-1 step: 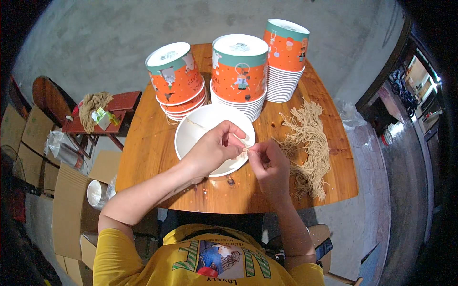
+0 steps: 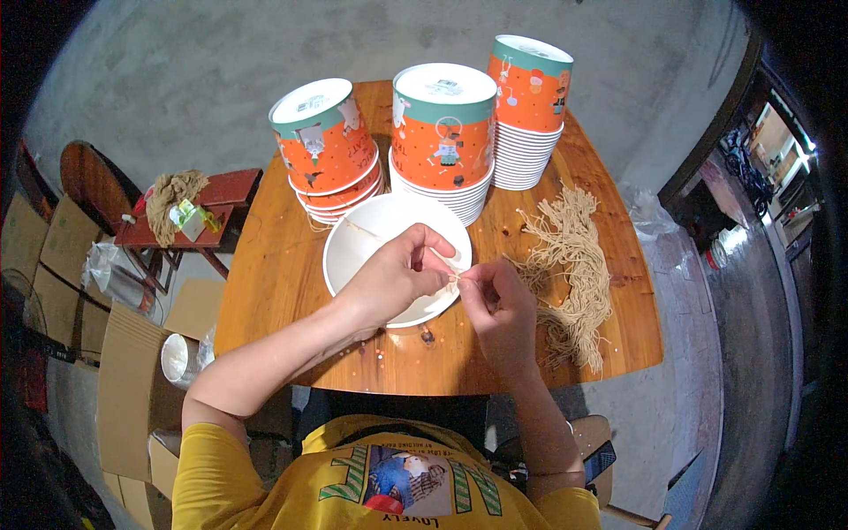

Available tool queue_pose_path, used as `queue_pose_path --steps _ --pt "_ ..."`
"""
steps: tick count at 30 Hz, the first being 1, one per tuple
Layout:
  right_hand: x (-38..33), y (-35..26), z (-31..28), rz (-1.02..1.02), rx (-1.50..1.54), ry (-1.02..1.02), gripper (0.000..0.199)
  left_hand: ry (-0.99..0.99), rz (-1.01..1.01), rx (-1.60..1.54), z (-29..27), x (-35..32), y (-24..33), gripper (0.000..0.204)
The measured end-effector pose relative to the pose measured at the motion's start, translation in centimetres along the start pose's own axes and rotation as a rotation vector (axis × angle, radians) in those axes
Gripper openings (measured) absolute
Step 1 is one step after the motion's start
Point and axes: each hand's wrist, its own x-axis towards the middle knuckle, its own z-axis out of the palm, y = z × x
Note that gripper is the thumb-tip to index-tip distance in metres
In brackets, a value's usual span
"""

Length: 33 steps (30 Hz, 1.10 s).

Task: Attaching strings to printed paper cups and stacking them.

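Both my hands meet over the right side of a white paper bucket (image 2: 353, 234), which stands open on the wooden table (image 2: 274, 291). Thumb and fingertips of my left hand (image 2: 397, 278) pinch a thin pale string (image 2: 454, 276). Close beside it, my right hand (image 2: 502, 305) pinches the same string between thumb and forefinger. The fingers partly cover the string, and its fine detail is too small to make out. A bundle of beige cotton strings (image 2: 579, 274) lies on the table just right of my right hand.
Upside-down stacks of orange and green paper buckets stand behind: a left stack (image 2: 327, 146), a middle stack (image 2: 442, 141) and a right stack (image 2: 530, 106). Leftward, a red bench (image 2: 231, 190) carries more string (image 2: 172, 208). Cardboard (image 2: 132, 380) and a clear-wrapped cup stack (image 2: 177, 358) sit low left.
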Motion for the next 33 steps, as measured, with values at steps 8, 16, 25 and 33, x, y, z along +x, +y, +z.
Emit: queue_pose_path --steps 8,16,25,33 --pt "-0.01 0.37 0.16 -0.016 -0.005 0.03 0.012 -0.007 -0.013 -0.035 0.11 -0.09 0.27 0.03" --pt "0.13 0.47 -0.12 -0.236 -0.168 0.074 0.02 0.002 -0.005 -0.018 0.23 0.0 0.45 0.029" --pt "0.5 0.12 -0.44 -0.533 -0.416 0.122 0.016 0.018 0.05 0.082 0.45 0.06 -0.07 0.026" --pt "0.49 0.09 -0.04 -0.427 -0.298 0.136 0.012 -0.036 0.079 0.137 0.66 0.17 -0.46 0.026"
